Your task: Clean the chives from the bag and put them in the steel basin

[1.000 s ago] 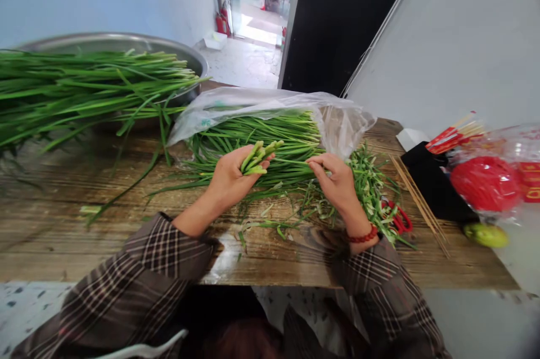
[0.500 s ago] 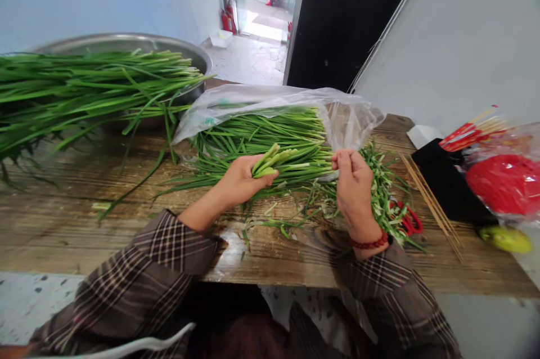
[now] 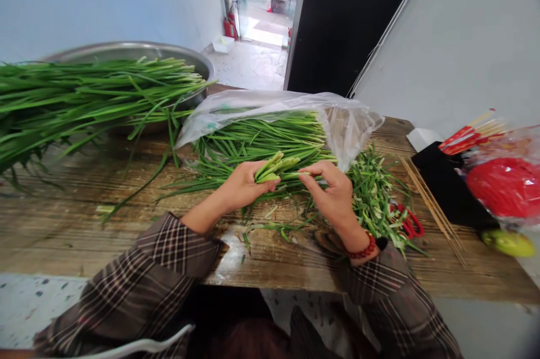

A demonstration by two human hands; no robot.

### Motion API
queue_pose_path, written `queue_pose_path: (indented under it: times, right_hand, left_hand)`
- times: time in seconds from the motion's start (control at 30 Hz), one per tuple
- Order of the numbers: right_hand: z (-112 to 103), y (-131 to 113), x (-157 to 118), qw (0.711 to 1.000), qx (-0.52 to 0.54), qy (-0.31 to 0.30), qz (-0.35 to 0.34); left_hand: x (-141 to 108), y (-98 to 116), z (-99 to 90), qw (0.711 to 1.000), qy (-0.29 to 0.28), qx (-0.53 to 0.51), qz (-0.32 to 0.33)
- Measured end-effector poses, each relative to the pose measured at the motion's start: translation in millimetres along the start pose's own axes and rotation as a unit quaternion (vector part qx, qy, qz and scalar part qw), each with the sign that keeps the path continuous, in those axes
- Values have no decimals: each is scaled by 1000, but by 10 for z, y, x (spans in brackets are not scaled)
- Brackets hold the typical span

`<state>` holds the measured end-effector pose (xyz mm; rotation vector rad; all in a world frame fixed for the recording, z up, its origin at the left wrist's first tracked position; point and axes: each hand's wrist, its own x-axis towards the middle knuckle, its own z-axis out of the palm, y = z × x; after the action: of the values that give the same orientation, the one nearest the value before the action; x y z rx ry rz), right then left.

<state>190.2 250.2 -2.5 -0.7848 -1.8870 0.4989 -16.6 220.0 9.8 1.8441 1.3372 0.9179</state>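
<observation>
The long greens [image 3: 261,137] lie on the far side of both hands, half under a clear plastic bag [image 3: 348,122] on the wooden table [image 3: 139,252]. Their long axis runs left to right: leafy tips at the left, pale stalk ends at the right. That puts the right hand [image 3: 327,184] nearer the pale ends, while the left hand [image 3: 248,182] sits just on the near side of the leafy middle.

The left hand is closed around a small bunch of stalks [image 3: 276,166], whose thick ends stick out past the thumb toward the right and slightly far. The right hand has thumb and forefinger pinched together just to the right of that bunch, apparently on one thin pale stalk (whether it belongs to the bunch or to the greens behind, I cannot tell). So the fingertips of the right hand face left, toward the bunch, with only a narrow gap between.

Just right of the right hand lies a heap of leafy scraps [image 3: 371,187], with red-handled scissors [image 3: 412,225] at its right edge.
</observation>
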Motion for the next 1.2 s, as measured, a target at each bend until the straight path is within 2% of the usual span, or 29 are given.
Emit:
queue_pose_path:
  times: [0.1,0.2,0.3,0.43,0.5,0.57,0.6,0.73,0.87,0.93,1.0,1.07,1.1,1.2]
  right_hand:
    - [19,5,-7,1000,-23,6,-18]
    - [-1,36,-6,999,-17,-23,-35]
    - [-64,29,-7,997,-16,-58,-43]
    - [-103,-95,-23,997,-3,-46,-64]
    - [-84,-164,-33,989,-6,-105,-102]
    - [-60,-206,-42,977,-14,-170,-129]
    - [-50,-217,-49,975,-16,-178,-129]
    - [3,-236,-89,986,-20,-109,-123]
    - [84,-258,-128,967,-52,-192,-160]
    - [92,-240,-140,971,-52,-178,-154]
    - [74,-192,-148,984,-44,-108,-133]
    - [63,-121,-154,993,-32,-59,-93]
    - [70,-84,-156,995,-19,-61,-70]
    - [169,-4,-169,990,49,-130,-18]
  left_hand:
    - [-3,11,36,1000,-19,2,8]
    - [-8,0,88,999,-4,37,34]
    - [-22,-20,121,989,22,129,71]
    - [-53,-22,136,961,19,261,89]
    - [-64,-14,139,951,12,295,89]
    - [-69,-5,139,947,7,310,87]
    - [-69,0,138,946,6,312,87]
    - [-69,3,154,950,3,299,89]
    - [-77,-12,192,947,15,310,86]
    - [-87,-8,190,945,10,315,91]
    - [-98,6,173,946,13,308,98]
    - [-109,23,165,950,53,293,93]
    - [-113,30,172,951,77,287,88]
    - [-114,34,248,947,113,287,92]
